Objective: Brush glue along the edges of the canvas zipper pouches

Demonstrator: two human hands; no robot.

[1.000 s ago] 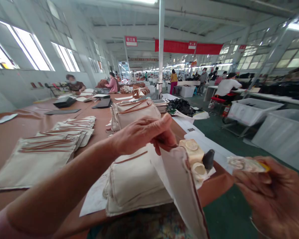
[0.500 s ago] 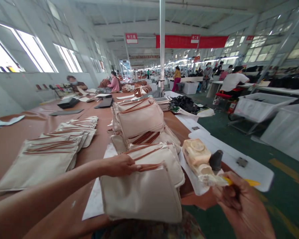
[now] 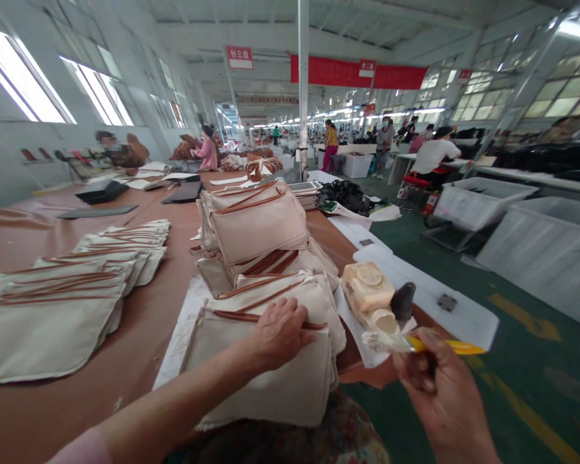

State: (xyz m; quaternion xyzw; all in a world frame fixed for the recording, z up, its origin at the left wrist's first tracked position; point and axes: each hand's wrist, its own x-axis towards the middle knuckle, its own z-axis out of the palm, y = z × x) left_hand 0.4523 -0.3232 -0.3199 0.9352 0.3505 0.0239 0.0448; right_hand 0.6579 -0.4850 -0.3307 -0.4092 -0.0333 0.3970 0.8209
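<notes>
My left hand [image 3: 283, 332] lies over the brown-trimmed top edge of a cream pouch [image 3: 256, 386], fingers bent and closed on the trim. This pouch tops a small pile in front of me. My right hand [image 3: 439, 380] is closed around the yellow handle of a brush [image 3: 444, 346], held right of the pile. The brush's pale, caked bristles point left, close to the mouth of a glue-stained plastic bottle [image 3: 367, 290] lying on its side. A dark cone-shaped object [image 3: 403, 301] stands beside the bottle.
More cream pouches [image 3: 261, 225] are stacked behind the pile. Overlapping pouches [image 3: 53, 322] fan out on the brown tabletop [image 3: 145, 309] at left. Black sheets [image 3: 101, 190] lie farther back. White bins [image 3: 483, 203] stand on the green floor at right; several people work beyond.
My left hand has shifted right along the top edge of the pouch, which now sits squarer on the pile. The brush has moved slightly left in the view, which has turned right.
</notes>
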